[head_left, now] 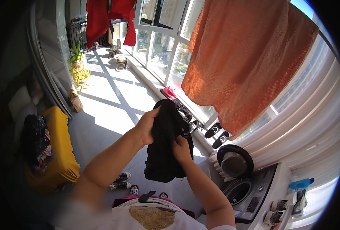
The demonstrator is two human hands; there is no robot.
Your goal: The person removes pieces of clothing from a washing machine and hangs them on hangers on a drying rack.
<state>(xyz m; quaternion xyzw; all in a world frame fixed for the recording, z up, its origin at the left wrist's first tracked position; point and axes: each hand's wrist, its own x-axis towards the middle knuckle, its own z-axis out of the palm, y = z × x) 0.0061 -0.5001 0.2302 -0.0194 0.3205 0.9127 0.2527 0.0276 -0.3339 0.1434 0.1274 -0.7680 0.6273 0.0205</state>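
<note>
A black garment hangs bunched in front of me, held up by both hands. My left hand grips its upper left edge, fingers wrapped over the cloth. Lower down, my right hand pinches the fabric on its right side. The garment's lower end dangles free above the floor. Just right of it and below stands a washing machine with its round door swung open.
A large orange cloth hangs by the windows at the right, red cloths at the back. A yellow seat with piled clothes stands at the left. Shoes line the window sill. Potted plants stand on the sunlit floor.
</note>
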